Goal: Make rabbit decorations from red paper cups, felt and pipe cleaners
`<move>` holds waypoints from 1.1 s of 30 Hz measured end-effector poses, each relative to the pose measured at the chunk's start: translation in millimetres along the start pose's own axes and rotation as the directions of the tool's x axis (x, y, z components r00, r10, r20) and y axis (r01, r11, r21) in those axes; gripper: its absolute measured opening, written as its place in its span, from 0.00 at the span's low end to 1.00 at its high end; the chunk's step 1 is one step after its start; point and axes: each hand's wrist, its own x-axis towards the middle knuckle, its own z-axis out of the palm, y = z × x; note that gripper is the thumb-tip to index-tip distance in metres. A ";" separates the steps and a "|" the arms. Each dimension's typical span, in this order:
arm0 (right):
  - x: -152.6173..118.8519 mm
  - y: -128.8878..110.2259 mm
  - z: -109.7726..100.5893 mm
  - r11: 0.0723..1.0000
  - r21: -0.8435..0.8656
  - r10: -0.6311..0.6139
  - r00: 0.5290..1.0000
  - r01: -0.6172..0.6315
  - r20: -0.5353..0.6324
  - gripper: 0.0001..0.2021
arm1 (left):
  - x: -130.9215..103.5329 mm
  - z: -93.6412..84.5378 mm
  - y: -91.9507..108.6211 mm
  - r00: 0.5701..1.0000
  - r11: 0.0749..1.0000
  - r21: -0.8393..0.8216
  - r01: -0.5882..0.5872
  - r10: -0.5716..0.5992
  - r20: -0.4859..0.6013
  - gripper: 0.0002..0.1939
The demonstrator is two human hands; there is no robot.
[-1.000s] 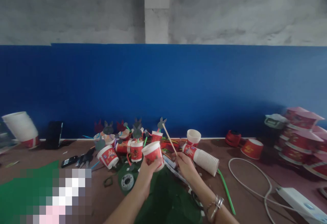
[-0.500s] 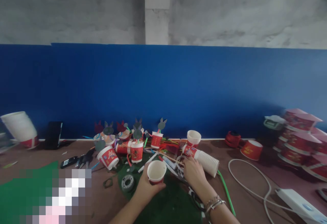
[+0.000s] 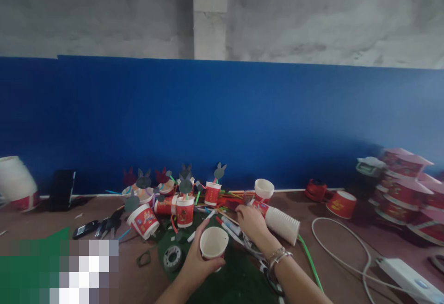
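Observation:
My left hand (image 3: 203, 258) is wrapped round a red and white paper cup (image 3: 213, 243), its open mouth facing up toward me. My right hand (image 3: 250, 220) reaches into a heap of markers (image 3: 231, 231), pipe cleaners and cables, just left of a stack of nested paper cups (image 3: 282, 224) lying on its side. The right fingers point down into the heap, and their tips are hidden. Left of the heap stand red cups (image 3: 185, 211) with grey paper animal heads on green sticks.
A roll of tape (image 3: 172, 257) lies left of my left hand. Scissors (image 3: 272, 282) sit below my right wrist. Further right are a looped white cable (image 3: 360, 239), a white power strip (image 3: 409, 278) and stacked red cups (image 3: 402, 190). A phone (image 3: 62, 190) leans far left.
My right hand has moved left and slightly up, away from the nested cups and farther over the heap. My left hand still holds the cup. The view has shifted slightly.

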 end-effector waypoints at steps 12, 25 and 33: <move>49.6 -13.8 20.1 0.997 -0.026 0.082 0.974 -0.078 0.209 0.09 | 4.6 -19.3 -6.7 0.995 0.987 -0.150 -0.059 0.071 0.075 0.42; 25.9 -20.7 -38.4 0.986 -0.150 0.103 0.980 -0.077 0.170 0.12 | 19.6 -20.8 -8.4 0.988 0.951 -0.302 0.064 -0.103 -0.114 0.26; -31.1 -29.1 -61.1 0.977 0.161 -0.168 0.967 0.138 0.192 0.05 | 15.6 -16.9 0.5 0.983 0.969 -0.239 0.058 -0.097 -0.157 0.27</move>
